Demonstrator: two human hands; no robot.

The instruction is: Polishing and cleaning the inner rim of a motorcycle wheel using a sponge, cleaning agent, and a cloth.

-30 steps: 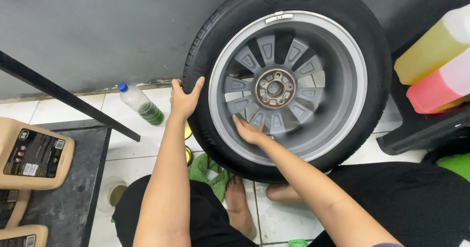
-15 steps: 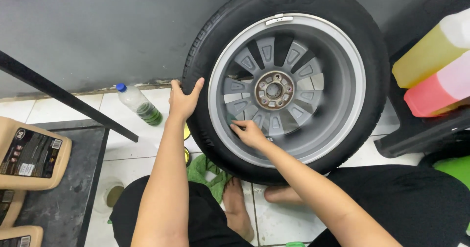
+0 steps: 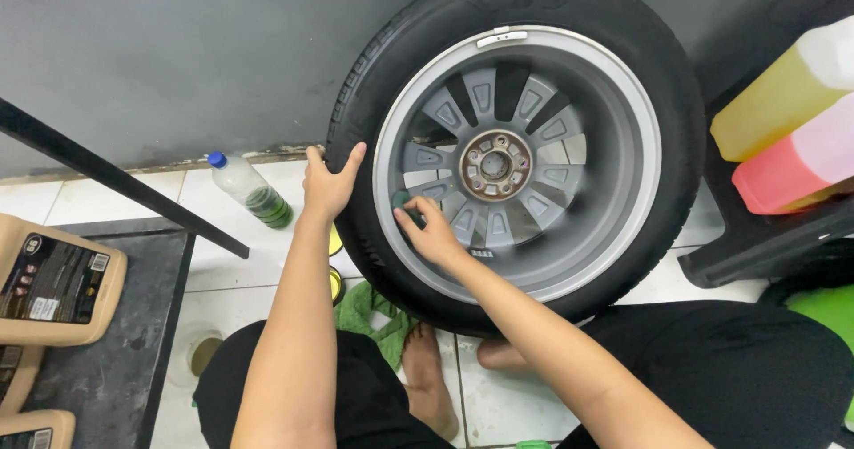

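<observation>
Since the earlier frames, the right hand (image 3: 433, 234) has slid a little leftward and upward along the lower-left spokes of the grey alloy wheel (image 3: 534, 155), and a small dark green pad (image 3: 402, 202) now shows at its fingertips; the fingers are curled together over that pad, pressing it against a spoke near the rim's inner edge, though how firmly they pinch it cannot be told. Just left of it, the left hand (image 3: 327, 185) has stayed put; its fingers are spread apart and laid flat on the black tyre (image 3: 676, 84), with the thumb hooked over the sidewall at the tyre's left edge, bracing rather than clamping. Tyre and wheel stand upright in the centre and upper right of the frame, against a dark grey wall (image 3: 160, 48), with the rusty hub (image 3: 495, 165) in the middle; below the tyre lies a green cloth (image 3: 365, 311) on the white tiled floor (image 3: 240, 280), beside the person's bare feet. Left of the left hand lies a clear bottle with a blue cap (image 3: 249, 191); tan jugs (image 3: 53, 284) sit at the left edge; yellow and pink containers (image 3: 792, 120) rest on a dark shelf at the right edge.
</observation>
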